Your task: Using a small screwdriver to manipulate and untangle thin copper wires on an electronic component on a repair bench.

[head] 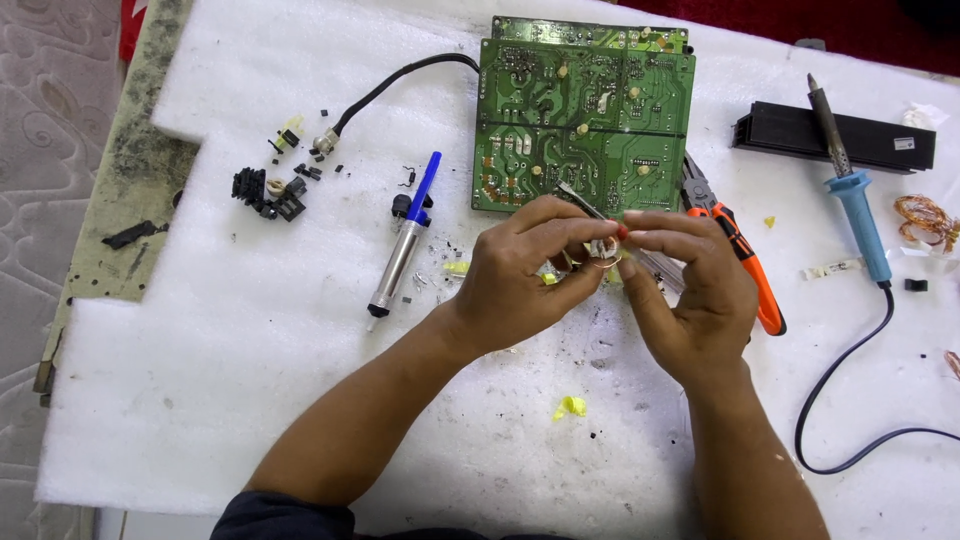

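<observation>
Hands are met over the white foam sheet (250, 330) that covers the desk. Left hand (520, 275) and right hand (690, 300) are brought together, fingertips (585, 232) pinched narrow on a small coil component (602, 250) with copper winding, held between both sets of fingers, just above the foam. Thin metal tweezers (585, 202) are seen running up-left from the fingers; which hand grips them cannot be told.

Directly beyond the fingers a green circuit board (585, 115) is laid solder side up, its near edge just behind the fingertips. Left of the fingers a desoldering pump (405, 240), silver with blue plunger, is lying on the foam, and further left a cluster of black removed parts (268, 192) and a black cable with plug (385, 90). Right of the fingers, partly hidden by the right hand, orange-handled pliers (745, 265) are lying. Further right a blue-handled soldering iron (850, 190) is rested against a black heatsink bar (835, 135), well apart from the fingers. A yellow scrap (570, 406) lies near the wrists.
</observation>
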